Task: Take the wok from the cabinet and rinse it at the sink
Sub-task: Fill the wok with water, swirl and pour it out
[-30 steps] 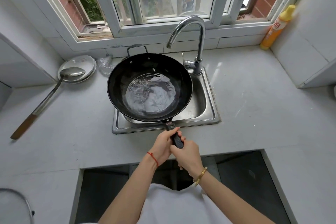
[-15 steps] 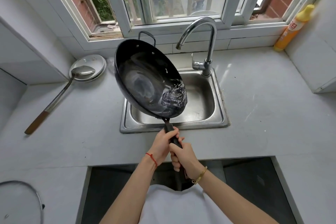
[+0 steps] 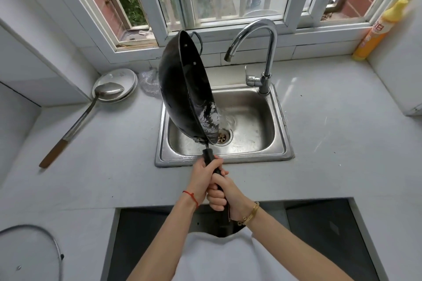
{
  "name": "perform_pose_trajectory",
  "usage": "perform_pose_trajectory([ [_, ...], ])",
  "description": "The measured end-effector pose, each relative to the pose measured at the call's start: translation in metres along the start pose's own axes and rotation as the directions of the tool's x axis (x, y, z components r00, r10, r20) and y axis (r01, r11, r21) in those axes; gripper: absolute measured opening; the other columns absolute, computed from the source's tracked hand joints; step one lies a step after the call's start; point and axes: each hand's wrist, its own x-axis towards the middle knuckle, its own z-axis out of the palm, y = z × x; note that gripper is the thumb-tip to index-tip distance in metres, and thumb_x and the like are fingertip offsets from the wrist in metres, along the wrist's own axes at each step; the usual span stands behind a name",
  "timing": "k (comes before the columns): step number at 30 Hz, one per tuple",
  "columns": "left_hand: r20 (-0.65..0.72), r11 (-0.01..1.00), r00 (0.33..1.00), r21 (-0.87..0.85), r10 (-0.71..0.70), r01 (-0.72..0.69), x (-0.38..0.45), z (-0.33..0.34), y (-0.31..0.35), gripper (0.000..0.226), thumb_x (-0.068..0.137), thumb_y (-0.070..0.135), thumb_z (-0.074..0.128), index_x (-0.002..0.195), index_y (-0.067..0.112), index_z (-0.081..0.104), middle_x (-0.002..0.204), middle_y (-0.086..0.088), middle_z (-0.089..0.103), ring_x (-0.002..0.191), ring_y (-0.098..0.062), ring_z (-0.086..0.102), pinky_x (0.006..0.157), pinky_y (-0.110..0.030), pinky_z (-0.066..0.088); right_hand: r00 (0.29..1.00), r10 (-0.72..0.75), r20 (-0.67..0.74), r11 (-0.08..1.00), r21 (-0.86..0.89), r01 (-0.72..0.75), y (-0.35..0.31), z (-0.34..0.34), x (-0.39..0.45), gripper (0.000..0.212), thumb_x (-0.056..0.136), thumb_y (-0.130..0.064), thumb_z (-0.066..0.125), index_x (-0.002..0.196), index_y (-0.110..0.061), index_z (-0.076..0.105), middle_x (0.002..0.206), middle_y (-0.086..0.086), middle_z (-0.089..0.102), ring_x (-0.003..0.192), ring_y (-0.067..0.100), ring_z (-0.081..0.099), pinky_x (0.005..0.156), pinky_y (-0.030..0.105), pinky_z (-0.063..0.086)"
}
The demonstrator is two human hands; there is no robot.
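We hold the black wok tipped nearly on edge over the left half of the sink, water spilling from its lower rim toward the drain. Our left hand and right hand both wrap the wok's handle, left ahead of right, above the counter's front edge.
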Motion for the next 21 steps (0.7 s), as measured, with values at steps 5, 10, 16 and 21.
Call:
perform_pose_trajectory([
  [5,0.029,0.995,0.997,0.064,0.071,-0.073,-0.005,-0.005,0.014,0.014,0.090,0.013,0.063,0.090,0.007,0.050,0.057,-0.002,0.051,0.051,-0.013,0.054,0.072,-0.030,0.057,0.992,0.020,0.124,0.986,0.159,-0.040,-0.004,0.014,0.000,0.062,0.099,-0.022,0.038,0.038,-0.022,0.028,0.029,-0.006,0.026,0.019,0.006,0.028,0.026,0.012,0.022],
  [10,0.021,0.995,0.997,0.073,0.071,-0.073,-0.014,-0.009,0.031,0.017,0.089,0.015,0.065,0.091,0.008,0.050,0.062,-0.005,0.052,0.056,-0.020,0.061,0.059,-0.028,0.054,0.986,-0.003,0.165,0.945,0.323,-0.051,-0.005,0.028,-0.001,0.063,0.097,-0.029,0.042,0.036,-0.020,0.031,0.027,-0.005,0.028,0.017,0.006,0.030,0.024,0.010,0.023],
  [16,0.011,0.970,0.992,0.208,0.127,-0.127,-0.022,-0.012,0.040,0.013,0.090,0.016,0.063,0.090,0.011,0.051,0.065,0.002,0.049,0.057,-0.007,0.048,0.062,-0.023,0.045,0.960,-0.025,0.278,0.909,0.406,-0.094,-0.003,0.033,-0.001,0.055,0.087,-0.032,0.052,0.037,-0.020,0.035,0.026,-0.006,0.032,0.017,0.006,0.033,0.023,0.011,0.025],
  [21,-0.016,0.980,0.994,0.170,0.107,-0.103,-0.026,-0.010,0.039,0.012,0.090,0.007,0.060,0.090,0.010,0.048,0.065,0.002,0.047,0.050,-0.002,0.047,0.054,-0.015,0.044,0.937,-0.037,0.347,0.926,0.364,-0.098,-0.003,0.035,-0.003,0.045,0.065,-0.033,0.070,0.039,-0.020,0.035,0.027,-0.006,0.032,0.017,0.006,0.032,0.023,0.012,0.025],
])
